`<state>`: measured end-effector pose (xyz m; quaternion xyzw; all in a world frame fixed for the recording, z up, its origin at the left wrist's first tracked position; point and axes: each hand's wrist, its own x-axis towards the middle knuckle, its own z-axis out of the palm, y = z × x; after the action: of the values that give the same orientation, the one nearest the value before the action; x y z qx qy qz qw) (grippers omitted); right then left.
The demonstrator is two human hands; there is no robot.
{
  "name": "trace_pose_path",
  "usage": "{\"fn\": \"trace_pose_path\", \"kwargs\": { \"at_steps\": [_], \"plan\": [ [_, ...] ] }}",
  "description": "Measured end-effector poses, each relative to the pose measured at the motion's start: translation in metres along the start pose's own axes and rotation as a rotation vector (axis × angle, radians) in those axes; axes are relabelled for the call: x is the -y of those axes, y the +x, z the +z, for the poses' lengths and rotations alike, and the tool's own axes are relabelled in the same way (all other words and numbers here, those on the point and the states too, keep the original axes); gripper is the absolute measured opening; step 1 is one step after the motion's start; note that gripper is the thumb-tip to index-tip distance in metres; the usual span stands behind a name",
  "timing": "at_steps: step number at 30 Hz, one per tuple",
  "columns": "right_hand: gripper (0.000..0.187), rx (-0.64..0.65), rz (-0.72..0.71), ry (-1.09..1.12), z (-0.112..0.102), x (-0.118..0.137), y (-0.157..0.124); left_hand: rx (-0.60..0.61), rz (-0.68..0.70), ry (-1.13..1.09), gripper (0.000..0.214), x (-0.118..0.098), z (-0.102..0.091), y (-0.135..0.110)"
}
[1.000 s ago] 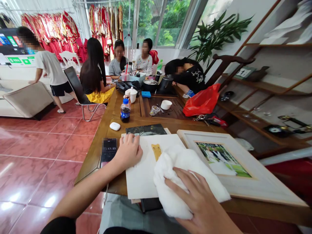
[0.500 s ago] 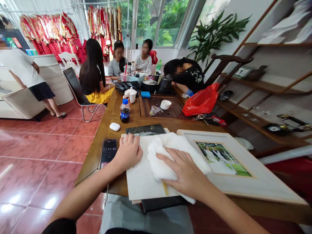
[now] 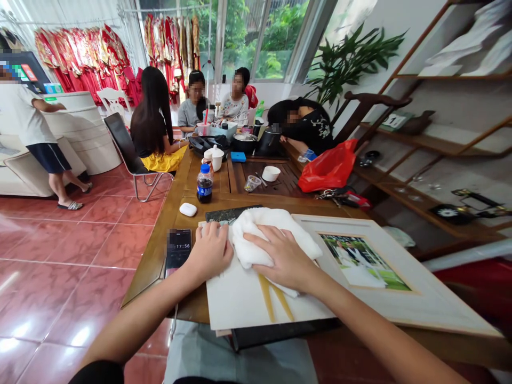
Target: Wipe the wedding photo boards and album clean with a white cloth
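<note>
My right hand (image 3: 282,258) presses flat on a bunched white cloth (image 3: 268,232), fingers spread over it, at the far part of a white board (image 3: 244,298) lying on the wooden table (image 3: 160,245). Yellow streaks (image 3: 274,301) show on the board just below the cloth. My left hand (image 3: 210,250) rests with curled fingers on the board's left far corner, holding it down. A framed photo (image 3: 368,261) with a pale wide frame lies just right of the board.
A phone (image 3: 178,246) lies left of my left hand, an earbud case (image 3: 188,209) and a dark drink bottle (image 3: 205,183) beyond it. Cups, a kettle and a red bag (image 3: 330,168) sit farther up. Several people sit at the far end; one stands at left.
My right hand has pushed the cloth away from me up the board, uncovering yellow streaks. The left hand stayed put. The person at left walked farther left.
</note>
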<state>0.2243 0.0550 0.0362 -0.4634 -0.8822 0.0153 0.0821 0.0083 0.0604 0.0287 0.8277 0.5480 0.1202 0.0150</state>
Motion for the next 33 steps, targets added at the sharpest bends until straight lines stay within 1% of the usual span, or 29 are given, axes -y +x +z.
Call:
{"fn": "trace_pose_path", "kwargs": {
  "at_steps": [7, 15, 20, 24, 28, 33],
  "plan": [
    [0.062, 0.014, -0.014, 0.031, -0.003, 0.009, 0.0, 0.003, 0.006, -0.014, 0.036, 0.001, 0.0, 0.001],
    [0.063, 0.027, -0.015, 0.066, -0.007, 0.016, 0.005, 0.011, 0.011, -0.024, 0.041, 0.002, 0.002, 0.0],
    [0.062, 0.016, -0.006, 0.07, -0.006, 0.021, 0.0, 0.022, 0.006, -0.029, 0.041, 0.002, 0.0, 0.0],
    [0.06, -0.01, -0.016, 0.075, -0.005, 0.026, -0.014, 0.015, 0.005, -0.018, 0.04, 0.001, -0.001, 0.0],
    [0.06, -0.005, -0.044, 0.091, -0.004, 0.034, -0.039, 0.013, -0.002, 0.001, 0.04, 0.001, -0.001, 0.0],
    [0.064, 0.013, -0.093, 0.105, 0.0, 0.044, -0.067, -0.017, 0.001, -0.004, 0.04, 0.001, 0.002, 0.0]
  ]
}}
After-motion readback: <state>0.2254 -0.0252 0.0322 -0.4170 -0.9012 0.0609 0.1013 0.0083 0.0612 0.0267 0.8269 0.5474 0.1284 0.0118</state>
